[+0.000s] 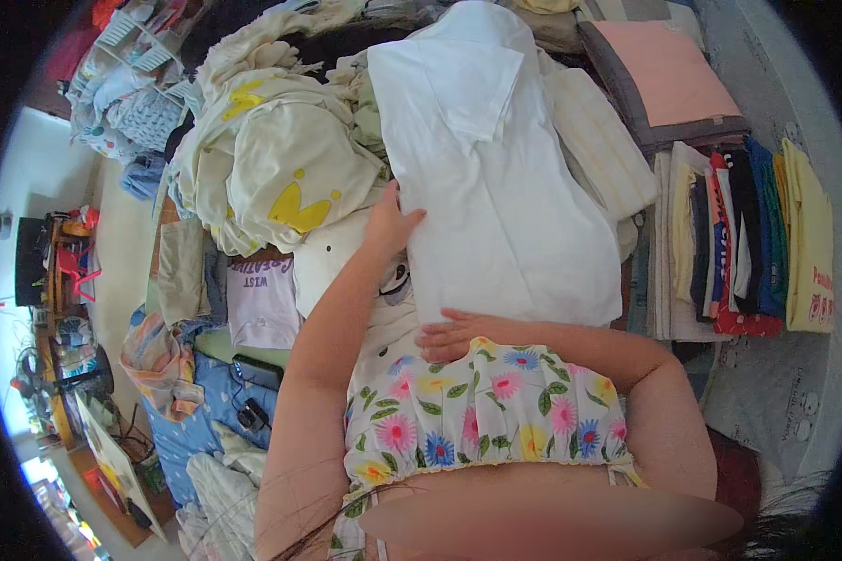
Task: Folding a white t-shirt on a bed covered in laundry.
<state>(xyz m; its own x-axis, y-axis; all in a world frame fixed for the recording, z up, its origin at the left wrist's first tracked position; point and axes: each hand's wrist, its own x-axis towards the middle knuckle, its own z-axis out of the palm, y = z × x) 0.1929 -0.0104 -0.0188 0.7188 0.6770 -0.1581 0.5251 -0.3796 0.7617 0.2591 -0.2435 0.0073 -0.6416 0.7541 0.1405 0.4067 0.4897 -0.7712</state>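
A white cotton garment (505,231), perhaps a shirt, lies spread in front of me, with a sleeve-like flap across its upper part. At its left edge rests my left hand (391,223), thumb on the cloth and fingers pointing away from me. My right hand (452,335) reaches across my body, palm down at the near left corner of the garment, fingers slightly spread. Under and left of my left hand is a white cloth with dark printed spots (330,249). A cream cloth with yellow crown prints (302,168) is heaped beyond it.
Folded clothes (733,231) stand in a row at right, below a pink and grey cushion (687,77). A folded cream towel (600,144) lies beside the white garment. At left are a lilac printed shirt (263,301), a dark phone-like device (258,372) and blue bedding (182,414).
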